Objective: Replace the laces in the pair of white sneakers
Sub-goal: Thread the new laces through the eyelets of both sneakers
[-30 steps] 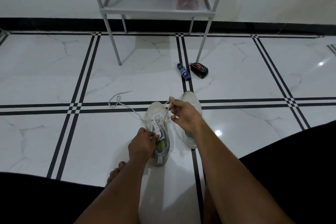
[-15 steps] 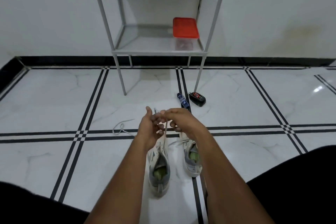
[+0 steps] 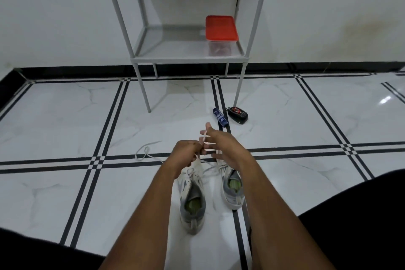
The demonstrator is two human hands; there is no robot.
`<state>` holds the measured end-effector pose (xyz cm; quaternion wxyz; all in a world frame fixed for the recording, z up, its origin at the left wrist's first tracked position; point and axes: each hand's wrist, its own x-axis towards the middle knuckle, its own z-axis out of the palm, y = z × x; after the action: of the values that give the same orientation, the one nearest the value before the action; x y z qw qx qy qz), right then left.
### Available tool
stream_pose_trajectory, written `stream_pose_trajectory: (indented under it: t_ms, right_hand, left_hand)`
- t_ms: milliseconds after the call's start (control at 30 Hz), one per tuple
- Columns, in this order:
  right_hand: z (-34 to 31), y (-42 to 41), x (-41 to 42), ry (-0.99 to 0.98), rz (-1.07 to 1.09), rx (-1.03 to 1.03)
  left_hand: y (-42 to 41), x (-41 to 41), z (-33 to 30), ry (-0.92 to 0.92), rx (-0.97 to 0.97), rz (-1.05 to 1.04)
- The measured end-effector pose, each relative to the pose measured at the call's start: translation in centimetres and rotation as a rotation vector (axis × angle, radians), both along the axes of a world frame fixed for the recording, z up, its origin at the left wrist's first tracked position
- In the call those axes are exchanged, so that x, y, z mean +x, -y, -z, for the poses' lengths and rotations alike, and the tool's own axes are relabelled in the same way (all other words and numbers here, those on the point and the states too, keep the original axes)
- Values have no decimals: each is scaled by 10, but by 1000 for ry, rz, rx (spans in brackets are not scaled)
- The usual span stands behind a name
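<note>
Tiled floor (image 3: 65, 182), sneakers (image 3: 192, 206) below hands (image 3: 208, 147)

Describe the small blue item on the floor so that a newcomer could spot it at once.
Start at the grey metal rack against the wall and follow its front right leg to the floor. Beside its foot lie two small things: the blue tube is the slim one on the black tile stripes, left of the rounder black and red object.

Toes of both sneakers (image 3: 192, 201) behind the hands, rack (image 3: 188, 57) top cut off, container (image 3: 220, 47) contents unclear
</note>
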<state>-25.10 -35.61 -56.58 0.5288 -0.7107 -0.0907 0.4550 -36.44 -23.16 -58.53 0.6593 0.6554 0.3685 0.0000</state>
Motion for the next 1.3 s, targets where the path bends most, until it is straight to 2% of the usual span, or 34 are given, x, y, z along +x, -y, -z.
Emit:
stream_pose_trajectory:
  t_ms: [100,167,200,267,333,400,467,700,833,933,1167,1300]
  right_hand:
    - [9,-3,-5,-21,119,159]
    - [18,-5,-6,-24,272,204]
    - [23,-4,-5,3,323,199]
    - [32,-2,-3,122,364,119]
    - [45,3,-4,286,315,3]
    - [58,6,-12,392,214,-74]
    - [70,9,-20,475,85,-160]
    - [109,11,-47,561,-157,-224]
    - [122,8,-56,702,-275,-294]
    - [128,6,-63,711,-353,-309]
    - [138,6,-84,858,-468,-309]
    - [144,8,-94,944,-456,-314]
  left_hand:
    - [4,-2,5,-5,-60,15]
    - [4,-2,15,-11,-13,-17]
    - [3,-2,23,-36,82,-69]
    - [-4,-12,45,-190,422,-103]
    - [-12,-27,68,-341,540,29]
    - [-13,-43,82,-438,460,224]
    - [-10,-57,91,-442,344,262]
    - [0,-73,113,-360,256,131]
    - [0,-77,114,-315,13,-89]
    - [2,-80,121,-282,-91,-167]
    - [5,-86,127,-229,-189,-226]
    - [4,-89,127,-212,-213,-239]
